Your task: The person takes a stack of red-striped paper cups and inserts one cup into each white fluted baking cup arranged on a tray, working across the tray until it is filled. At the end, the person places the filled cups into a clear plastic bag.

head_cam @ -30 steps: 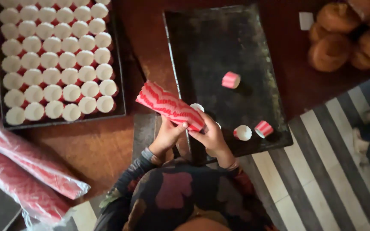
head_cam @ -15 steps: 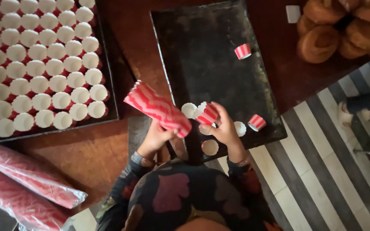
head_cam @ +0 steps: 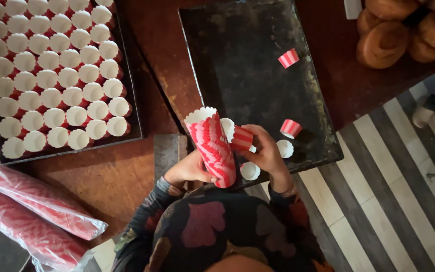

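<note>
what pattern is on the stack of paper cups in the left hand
Red and white wavy stripes on the stack of paper cups, held by the left hand; head view.

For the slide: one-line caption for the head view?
Left hand holds a stack of red-striped paper cups; right hand pulls one cup over a dark tray.

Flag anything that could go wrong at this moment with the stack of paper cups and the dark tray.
1. The left hand grips the tall stack of striped cups only near its bottom; it leans, so the top could buckle or cups could slide off.
2. The right hand pinches a single cup right against the stack; two thin cups might come away together.
3. The dark tray overhangs the table edge near the person, and one tipped cup lies close to its rim; a nudge could send it to the floor.
</note>
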